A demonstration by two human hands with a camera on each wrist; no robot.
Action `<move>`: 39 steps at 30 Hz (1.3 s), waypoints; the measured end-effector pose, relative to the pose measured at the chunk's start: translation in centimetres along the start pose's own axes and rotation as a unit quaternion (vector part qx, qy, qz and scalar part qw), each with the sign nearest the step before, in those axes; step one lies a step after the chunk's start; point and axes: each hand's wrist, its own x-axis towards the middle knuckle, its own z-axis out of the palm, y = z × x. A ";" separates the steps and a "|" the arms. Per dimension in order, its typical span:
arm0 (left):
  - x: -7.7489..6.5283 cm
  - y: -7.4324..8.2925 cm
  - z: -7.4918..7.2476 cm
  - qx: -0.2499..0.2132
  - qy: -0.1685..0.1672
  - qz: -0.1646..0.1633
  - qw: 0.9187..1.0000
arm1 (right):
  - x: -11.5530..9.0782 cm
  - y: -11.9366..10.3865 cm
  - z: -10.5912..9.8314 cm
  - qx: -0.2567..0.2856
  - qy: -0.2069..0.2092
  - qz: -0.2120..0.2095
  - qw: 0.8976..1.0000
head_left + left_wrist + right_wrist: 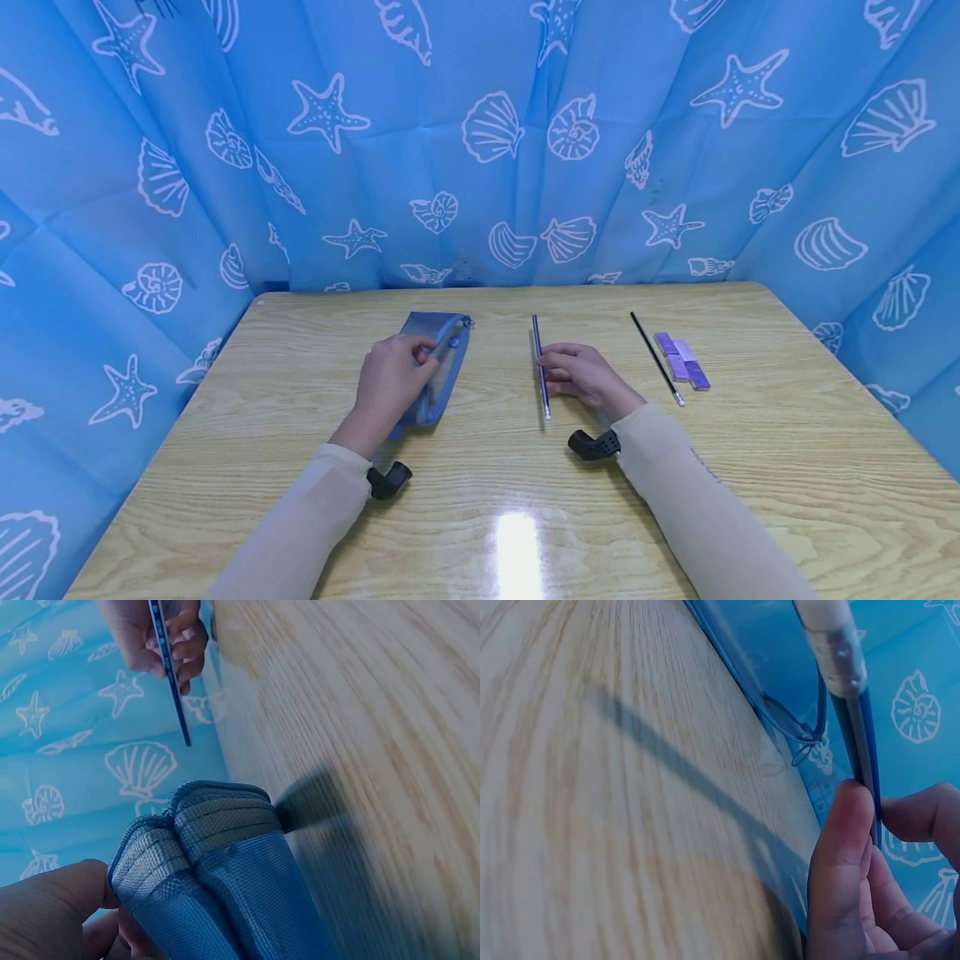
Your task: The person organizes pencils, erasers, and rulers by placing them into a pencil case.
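Note:
My left hand [388,373] pinches the edge of a blue mesh zipped pencil case [431,323], left of the table's middle. Its zip side faces right, and the left wrist view shows the case's two-fold end [225,817] beside the thumb. To the right of it, my right hand [583,375] pinches a dark pencil [537,340] between thumb and fingers. This pencil is held above the table, casting a shadow on the wood. Its metal ferrule and white eraser end [838,656] point toward me.
On the right of the wooden table [465,500] lies a second black pencil [651,348] with a white end. Beside it sit several small purple and lilac blocks [686,367]. A blue curtain [465,183] with sea shells hangs behind the table and along its sides.

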 end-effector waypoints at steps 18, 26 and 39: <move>-0.2 0.6 0.4 -0.006 0.010 0.015 1.000 | 0.1 0.1 1.0 0.014 -0.010 -0.002 1.000; -0.1 0.9 0.6 -0.044 0.019 0.011 0.999 | 0.2 0.1 1.2 0.008 -0.012 -0.002 1.000; -0.3 1.1 1.0 -0.131 0.018 -0.020 0.991 | 0.2 -0.1 2.6 0.000 -0.018 -0.001 1.000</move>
